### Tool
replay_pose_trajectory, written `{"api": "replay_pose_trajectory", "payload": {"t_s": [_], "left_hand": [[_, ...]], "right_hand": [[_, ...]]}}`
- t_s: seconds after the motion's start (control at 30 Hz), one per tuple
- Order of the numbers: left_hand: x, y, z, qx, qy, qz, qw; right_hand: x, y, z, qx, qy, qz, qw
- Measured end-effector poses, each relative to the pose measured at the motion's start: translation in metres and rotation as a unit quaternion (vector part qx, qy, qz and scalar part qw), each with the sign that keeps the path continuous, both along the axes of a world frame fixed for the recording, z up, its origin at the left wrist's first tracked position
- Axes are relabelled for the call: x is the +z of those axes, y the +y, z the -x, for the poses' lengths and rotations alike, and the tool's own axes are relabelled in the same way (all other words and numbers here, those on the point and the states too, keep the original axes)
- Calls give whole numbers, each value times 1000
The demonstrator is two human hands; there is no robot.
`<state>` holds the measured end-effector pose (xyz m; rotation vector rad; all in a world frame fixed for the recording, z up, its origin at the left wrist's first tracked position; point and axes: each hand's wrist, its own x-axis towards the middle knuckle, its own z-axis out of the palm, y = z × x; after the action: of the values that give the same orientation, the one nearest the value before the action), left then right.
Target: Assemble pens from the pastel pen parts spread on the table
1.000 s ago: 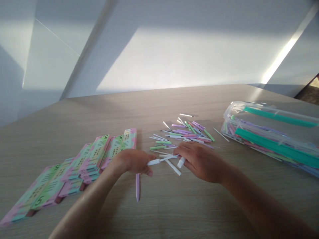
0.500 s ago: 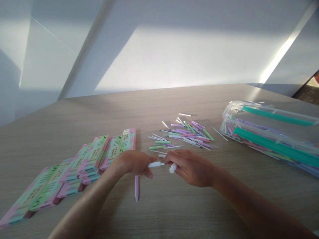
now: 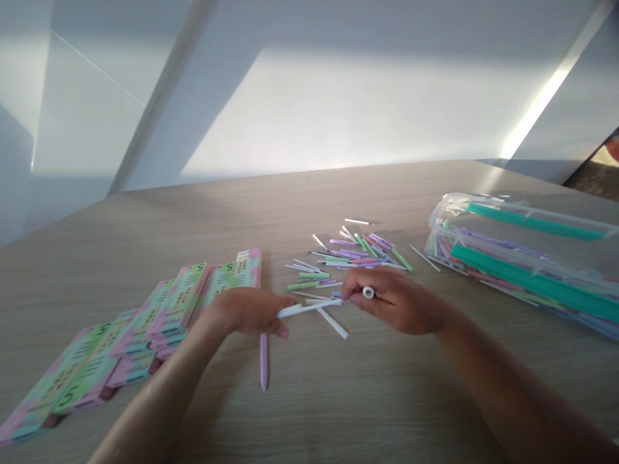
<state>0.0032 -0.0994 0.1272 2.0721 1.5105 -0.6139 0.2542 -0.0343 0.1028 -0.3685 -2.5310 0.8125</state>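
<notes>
My left hand (image 3: 254, 311) is closed round a white pen barrel (image 3: 289, 312) that points to the right. A thin white refill (image 3: 316, 306) reaches from the barrel's end to my right hand (image 3: 389, 299), whose thumb and finger pinch its far end. That same hand also has a white tube (image 3: 368, 292) in its curled fingers, with the round end facing me. Below the refill a white pen piece (image 3: 333, 323) lies on the table. A lilac pen (image 3: 264, 364) lies just below my left hand, its upper part hidden.
Several pink and green boxes marked 5 (image 3: 181, 299) lie overlapping on the left. Loose pen parts and refills (image 3: 358, 254) are heaped beyond my hands. At the right lies a clear plastic bag (image 3: 527, 258) with teal strips, full of coloured pen parts. A wall (image 3: 338, 109) stands behind the table.
My right hand has moved right and slightly up, and more of the thin refill shows between the hands. The white pen piece on the table below is now uncovered.
</notes>
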Motion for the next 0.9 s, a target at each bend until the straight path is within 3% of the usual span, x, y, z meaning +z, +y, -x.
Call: {"api": "replay_pose_trajectory", "payload": {"t_s": [0.13, 0.27, 0.43, 0.57, 0.7, 0.8, 0.9], "left_hand": [[-1, 0, 3, 1, 22, -11, 1000], [-5, 1, 0, 7, 22, 3, 1000], [-7, 2, -2, -9, 22, 15, 1000], [-7, 1, -1, -25, 22, 11, 999], [-8, 2, -1, -22, 22, 7, 999], [-9, 2, -4, -19, 19, 2, 1000], [-8, 3, -11, -10, 27, -19, 999]], "right_hand": [[-18, 40, -18, -76, 27, 81, 993], [-61, 68, -15, -214, -50, -1, 976], [-95, 71, 0, -225, -151, -66, 960], [-96, 72, 5, -216, -181, -110, 953], [-84, 68, 5, -264, -103, -121, 951], [-68, 47, 14, -276, -7, -66, 959], [-54, 11, 36, -183, 13, 46, 982]]}}
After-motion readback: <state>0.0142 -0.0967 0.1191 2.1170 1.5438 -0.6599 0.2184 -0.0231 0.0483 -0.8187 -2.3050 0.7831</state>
